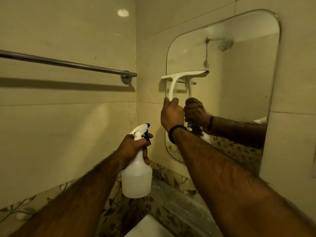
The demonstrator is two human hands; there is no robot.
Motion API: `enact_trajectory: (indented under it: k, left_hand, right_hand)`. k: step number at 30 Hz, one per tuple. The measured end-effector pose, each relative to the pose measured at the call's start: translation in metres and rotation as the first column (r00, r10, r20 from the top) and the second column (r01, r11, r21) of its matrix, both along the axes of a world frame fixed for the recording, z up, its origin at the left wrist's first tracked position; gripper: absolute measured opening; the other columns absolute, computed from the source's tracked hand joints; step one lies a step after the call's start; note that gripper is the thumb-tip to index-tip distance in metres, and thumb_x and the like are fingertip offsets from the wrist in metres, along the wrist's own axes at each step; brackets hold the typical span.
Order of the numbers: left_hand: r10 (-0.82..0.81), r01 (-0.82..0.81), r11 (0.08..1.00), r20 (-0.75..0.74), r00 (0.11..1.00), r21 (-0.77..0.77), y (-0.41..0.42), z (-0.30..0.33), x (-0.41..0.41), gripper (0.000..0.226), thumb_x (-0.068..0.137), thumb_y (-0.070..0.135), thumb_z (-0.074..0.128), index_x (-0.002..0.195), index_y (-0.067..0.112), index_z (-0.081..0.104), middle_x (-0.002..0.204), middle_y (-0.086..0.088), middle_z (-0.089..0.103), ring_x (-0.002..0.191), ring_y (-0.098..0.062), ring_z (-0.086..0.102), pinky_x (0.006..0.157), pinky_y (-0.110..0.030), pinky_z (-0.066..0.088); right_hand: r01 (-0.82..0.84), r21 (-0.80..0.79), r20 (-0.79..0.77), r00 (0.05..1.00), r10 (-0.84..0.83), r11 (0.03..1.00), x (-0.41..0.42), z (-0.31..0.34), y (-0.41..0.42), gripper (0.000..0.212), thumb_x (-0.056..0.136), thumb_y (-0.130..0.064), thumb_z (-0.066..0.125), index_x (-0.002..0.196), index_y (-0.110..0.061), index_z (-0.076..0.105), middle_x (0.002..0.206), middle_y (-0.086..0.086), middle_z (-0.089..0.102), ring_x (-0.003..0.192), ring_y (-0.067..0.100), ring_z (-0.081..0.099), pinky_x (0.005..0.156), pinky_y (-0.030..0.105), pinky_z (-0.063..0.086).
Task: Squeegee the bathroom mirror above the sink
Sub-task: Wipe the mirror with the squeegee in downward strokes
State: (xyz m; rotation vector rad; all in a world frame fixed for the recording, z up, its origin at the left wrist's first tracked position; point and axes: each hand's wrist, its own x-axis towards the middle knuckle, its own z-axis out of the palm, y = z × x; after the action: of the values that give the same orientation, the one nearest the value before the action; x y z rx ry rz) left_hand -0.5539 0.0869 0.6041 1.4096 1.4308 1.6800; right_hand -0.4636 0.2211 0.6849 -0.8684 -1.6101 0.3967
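Observation:
A rounded frameless mirror (239,79) hangs on the beige tiled wall ahead. My right hand (171,114) grips the handle of a white squeegee (183,75). Its blade lies flat across the mirror's left edge, about mid-height, with the left tip overhanging onto the tile. The hand and squeegee are reflected in the glass. My left hand (132,147) holds a white spray bottle (136,175) with a blue trigger, lower and to the left, away from the mirror, nozzle pointing right.
A chrome towel bar (68,64) runs along the left wall toward the corner. Leaf-patterned tiles (164,171) band the wall below the mirror. A grey ledge (179,202) sits under it, and a white sink edge (150,226) shows at the bottom.

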Motion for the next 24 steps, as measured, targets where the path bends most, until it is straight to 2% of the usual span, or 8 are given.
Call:
enact_trajectory:
  k: [5,11,16,24]
  left_hand:
    - [-0.002,0.002,1.000,0.023,1.000,-0.014,-0.004,-0.006,0.006,0.026,0.090,0.001,0.052,0.114,0.006,0.061,0.053,-0.021,0.055,0.045,-0.034,0.057,0.058,-0.044,0.058]
    - [0.008,-0.007,1.000,0.039,0.999,-0.017,-0.009,-0.010,0.013,0.025,0.091,0.004,0.053,0.114,0.008,0.063,0.056,-0.021,0.056,0.046,-0.034,0.057,0.058,-0.046,0.059]
    - [0.002,-0.001,1.000,0.069,0.998,-0.015,-0.016,-0.011,0.017,0.025,0.091,0.003,0.053,0.113,0.007,0.063,0.054,-0.019,0.055,0.045,-0.033,0.056,0.055,-0.043,0.057]
    - [0.023,-0.022,1.000,0.072,0.997,-0.011,-0.028,-0.019,0.026,0.026,0.090,0.001,0.052,0.114,0.003,0.062,0.051,-0.017,0.055,0.042,-0.031,0.055,0.057,-0.043,0.056]
  right_hand:
    - [-0.019,-0.066,0.021,1.000,0.020,0.998,0.003,-0.033,-0.007,0.036,0.101,-0.047,0.031,0.102,-0.015,0.046,0.079,0.005,0.060,0.066,0.024,0.059,0.058,0.039,0.051]
    - [0.010,-0.125,0.063,0.998,-0.002,0.992,0.007,-0.070,-0.018,0.037,0.101,-0.045,0.031,0.104,-0.012,0.047,0.076,0.003,0.054,0.067,0.026,0.057,0.057,0.034,0.042]
    - [-0.009,-0.188,0.067,0.997,0.022,0.982,0.009,-0.110,-0.027,0.037,0.102,-0.044,0.032,0.106,-0.011,0.048,0.067,-0.003,0.051,0.055,0.012,0.050,0.044,0.025,0.031]
    - [-0.025,-0.346,0.072,0.996,0.053,0.938,0.014,-0.159,-0.047,0.037,0.101,-0.044,0.033,0.111,-0.013,0.051,0.075,-0.002,0.053,0.060,0.010,0.049,0.047,0.024,0.033]
